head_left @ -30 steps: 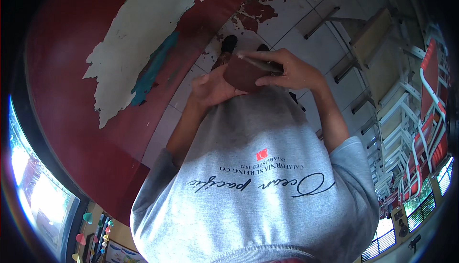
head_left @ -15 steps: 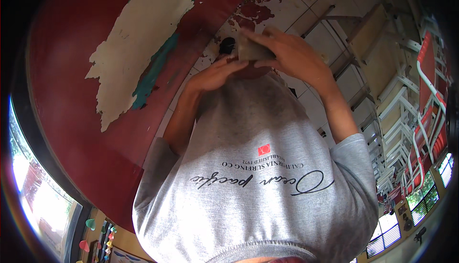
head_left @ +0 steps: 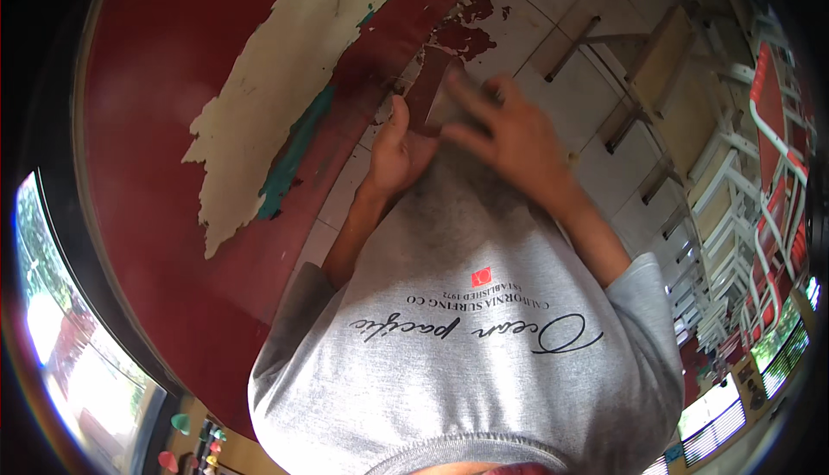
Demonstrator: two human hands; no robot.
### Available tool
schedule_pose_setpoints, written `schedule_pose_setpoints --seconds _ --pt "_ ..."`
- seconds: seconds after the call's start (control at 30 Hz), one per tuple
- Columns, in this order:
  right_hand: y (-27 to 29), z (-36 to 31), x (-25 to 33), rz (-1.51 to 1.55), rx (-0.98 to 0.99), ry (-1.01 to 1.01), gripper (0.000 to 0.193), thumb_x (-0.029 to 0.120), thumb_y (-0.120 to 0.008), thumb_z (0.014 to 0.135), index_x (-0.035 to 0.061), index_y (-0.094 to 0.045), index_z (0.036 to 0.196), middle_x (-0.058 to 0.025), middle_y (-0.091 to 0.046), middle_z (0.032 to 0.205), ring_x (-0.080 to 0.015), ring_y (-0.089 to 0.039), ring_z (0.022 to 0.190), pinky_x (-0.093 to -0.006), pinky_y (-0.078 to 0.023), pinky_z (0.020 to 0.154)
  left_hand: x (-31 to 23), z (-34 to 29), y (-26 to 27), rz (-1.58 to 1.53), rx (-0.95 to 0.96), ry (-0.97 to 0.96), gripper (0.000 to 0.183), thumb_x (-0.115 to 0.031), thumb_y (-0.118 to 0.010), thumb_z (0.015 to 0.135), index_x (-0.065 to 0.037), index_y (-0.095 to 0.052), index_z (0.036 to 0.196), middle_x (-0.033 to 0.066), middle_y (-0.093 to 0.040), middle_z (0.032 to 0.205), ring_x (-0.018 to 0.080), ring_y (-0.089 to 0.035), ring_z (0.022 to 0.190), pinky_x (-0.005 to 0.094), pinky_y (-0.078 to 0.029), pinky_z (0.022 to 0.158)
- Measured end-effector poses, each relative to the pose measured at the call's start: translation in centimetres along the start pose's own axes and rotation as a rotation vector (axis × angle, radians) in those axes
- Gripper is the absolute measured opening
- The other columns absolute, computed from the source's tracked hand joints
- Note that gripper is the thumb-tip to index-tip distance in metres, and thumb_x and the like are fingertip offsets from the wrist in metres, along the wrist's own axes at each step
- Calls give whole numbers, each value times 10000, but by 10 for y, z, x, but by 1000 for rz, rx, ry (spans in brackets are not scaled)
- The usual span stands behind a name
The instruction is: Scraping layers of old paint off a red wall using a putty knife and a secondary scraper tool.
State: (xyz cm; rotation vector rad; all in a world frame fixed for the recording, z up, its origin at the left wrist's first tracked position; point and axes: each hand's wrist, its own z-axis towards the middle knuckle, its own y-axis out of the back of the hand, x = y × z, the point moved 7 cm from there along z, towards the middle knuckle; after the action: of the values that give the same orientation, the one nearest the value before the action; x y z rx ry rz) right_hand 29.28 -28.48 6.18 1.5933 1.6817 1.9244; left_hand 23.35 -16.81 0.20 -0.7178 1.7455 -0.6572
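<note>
My left hand (head_left: 395,152) holds the lower end of a reddish-brown sheet (head_left: 427,95), with its thumb raised beside it. The sheet looks like sandpaper. Along its right side a greyish flap (head_left: 442,109) shows, partly behind the fingers of my right hand (head_left: 511,140). Those fingers are spread and somewhat blurred; whether they touch the flap I cannot tell. Both hands are in front of my grey shirt, beside a red wall (head_left: 173,69). On the wall is a large cream patch (head_left: 285,78) with ragged edges and a narrower teal strip (head_left: 298,151).
Pale floor tiles (head_left: 553,9) lie beyond my hands, with dark red flakes (head_left: 466,39) scattered near the wall's edge. To the right stand wooden furniture (head_left: 669,56) and stacked white-and-red metal-framed chairs (head_left: 768,181). A bright window (head_left: 78,328) is at the lower left.
My hands have moved apart and slightly nearer to me. The left thumb has lifted, and the reddish-brown face of the sheet now shows where mostly the greyish one did.
</note>
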Motion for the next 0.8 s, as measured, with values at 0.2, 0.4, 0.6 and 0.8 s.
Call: schedule_pose_setpoints --seconds 0.2,0.4,0.6,0.8 --pt "1 7 -7 2 -68 19 584 508 -632 874 258 -533 1393 -178 -560 1112 -345 -647 801 -429 -526 741 -13 0 -14 -58 26 -20 643 -480 -209 1051 -29 -248 1507 125 -384 1492 255 -355 1396 431 -273 1160" --pt "-5 16 -11 66 -81 3 580 482 -658 865 260 -539 1387 -172 -568 1117 -342 -647 812 -432 -529 739 -12 2 -4 -84 69 37 640 -476 -203 1054 -34 -228 1516 120 -363 1509 255 -332 1408 430 -237 1172" --pt "-3 22 -15 144 -29 -86 568 477 -666 859 246 -562 1367 -176 -572 1108 -341 -647 814 -412 -533 739 -15 0 -9 -85 58 30 619 -460 -229 1056 -55 -216 1525 91 -361 1515 245 -360 1385 431 -271 1149" --pt "-9 25 -26 79 8 -110 570 484 -649 873 250 -547 1383 -184 -584 1094 -339 -646 827 -408 -530 737 -6 -1 -6 -114 33 62 598 -443 -253 1059 -78 -214 1531 86 -333 1535 242 -350 1391 443 -275 1143"
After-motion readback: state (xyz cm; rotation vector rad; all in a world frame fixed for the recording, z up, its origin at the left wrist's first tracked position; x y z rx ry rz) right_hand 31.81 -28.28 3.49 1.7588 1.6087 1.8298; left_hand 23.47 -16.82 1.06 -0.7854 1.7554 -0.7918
